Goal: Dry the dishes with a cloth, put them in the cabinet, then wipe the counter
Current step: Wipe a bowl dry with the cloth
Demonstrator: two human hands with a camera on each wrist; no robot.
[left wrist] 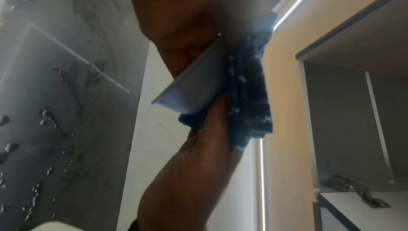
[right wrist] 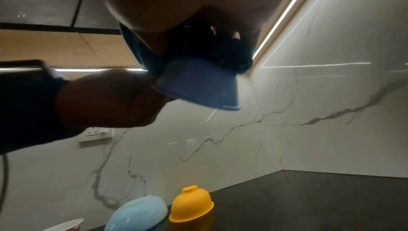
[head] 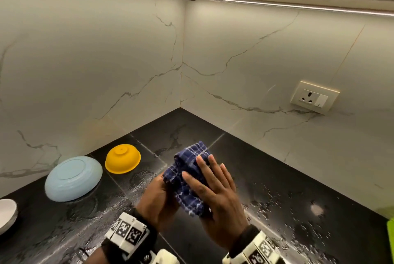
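Note:
Both hands are raised over the wet black counter [head: 287, 178], holding a small light-blue bowl [right wrist: 198, 84] wrapped in a blue checked cloth [head: 189, 157]. In the head view the cloth hides the bowl. My left hand [head: 162, 191] grips the bowl from the left, as the right wrist view shows. My right hand [head: 213, 182] lies over the cloth with fingers straight, pressing it onto the bowl. The left wrist view shows the bowl's rim [left wrist: 187, 77] with the cloth [left wrist: 247, 95] bunched behind it.
A yellow bowl [head: 123, 158] and a pale blue plate [head: 73, 178] sit upside down at the left by the marble wall. A white bowl [head: 7, 213] shows at the left edge. A wall socket [head: 314, 97] is at right. An open cabinet [left wrist: 344, 112] appears in the left wrist view.

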